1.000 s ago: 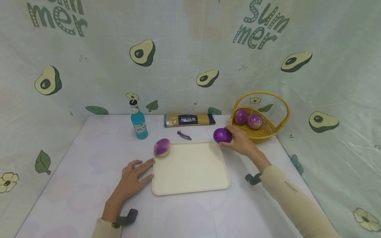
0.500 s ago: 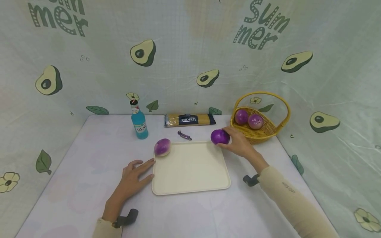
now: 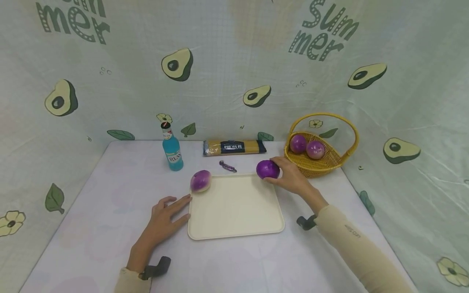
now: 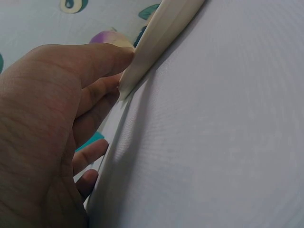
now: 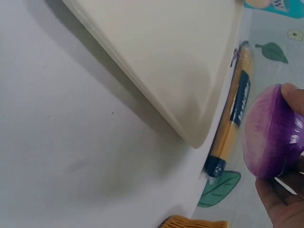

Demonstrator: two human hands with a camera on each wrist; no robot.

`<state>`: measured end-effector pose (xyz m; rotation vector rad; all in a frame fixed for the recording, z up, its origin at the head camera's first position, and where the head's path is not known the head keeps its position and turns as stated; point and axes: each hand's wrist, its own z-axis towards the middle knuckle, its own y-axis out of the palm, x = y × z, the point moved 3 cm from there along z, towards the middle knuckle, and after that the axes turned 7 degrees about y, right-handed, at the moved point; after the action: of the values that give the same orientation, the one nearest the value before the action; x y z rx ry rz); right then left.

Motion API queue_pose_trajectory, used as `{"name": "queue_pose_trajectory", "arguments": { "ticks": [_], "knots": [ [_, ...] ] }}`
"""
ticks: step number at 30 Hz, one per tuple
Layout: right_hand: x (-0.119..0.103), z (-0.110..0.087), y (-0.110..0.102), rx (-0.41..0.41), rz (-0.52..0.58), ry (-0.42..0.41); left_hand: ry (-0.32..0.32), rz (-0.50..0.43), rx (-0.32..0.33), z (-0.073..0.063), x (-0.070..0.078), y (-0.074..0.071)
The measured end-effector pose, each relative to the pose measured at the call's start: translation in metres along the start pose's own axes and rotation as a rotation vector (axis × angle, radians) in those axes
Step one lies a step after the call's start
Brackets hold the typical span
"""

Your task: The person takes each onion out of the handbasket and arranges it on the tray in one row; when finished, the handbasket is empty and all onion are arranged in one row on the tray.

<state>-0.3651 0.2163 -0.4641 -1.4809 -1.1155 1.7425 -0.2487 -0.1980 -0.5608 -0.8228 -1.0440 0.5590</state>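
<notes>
My right hand (image 3: 289,175) holds a round purple vegetable (image 3: 266,169), onion-like in shape, over the back right corner of the cream tray (image 3: 236,215). In the right wrist view, the thumb and fingers grip this purple vegetable (image 5: 270,135) around one side, its paler face turned away from the palm. Fingertips of my left hand (image 3: 161,221), fairly straight, touch the tray's left edge. Seen from the left wrist, thumb and fingertips meet the tray's rim (image 4: 152,47). A purple-and-white vegetable (image 3: 200,181) sits at the tray's back left corner.
Behind my right hand stands a yellow wicker basket (image 3: 331,160) with two purple vegetables (image 3: 298,143) in it. A blue bottle (image 3: 173,152) stands at back left. A spaghetti pack (image 3: 234,147) and a small wrapped candy (image 3: 228,166) lie behind the tray.
My right hand has moved slightly left with the purple vegetable, from beside the basket to over the tray's corner. The left hand stays at the tray's edge.
</notes>
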Motion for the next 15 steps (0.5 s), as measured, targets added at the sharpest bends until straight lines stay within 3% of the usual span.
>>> {"name": "queue_pose_trajectory", "arguments": {
  "ticks": [15],
  "knots": [
    [-0.0101,0.0003,0.0071,-0.015,0.000,-0.001,0.004,0.004,-0.002,0.0004,0.0020,-0.0013]
  ]
}}
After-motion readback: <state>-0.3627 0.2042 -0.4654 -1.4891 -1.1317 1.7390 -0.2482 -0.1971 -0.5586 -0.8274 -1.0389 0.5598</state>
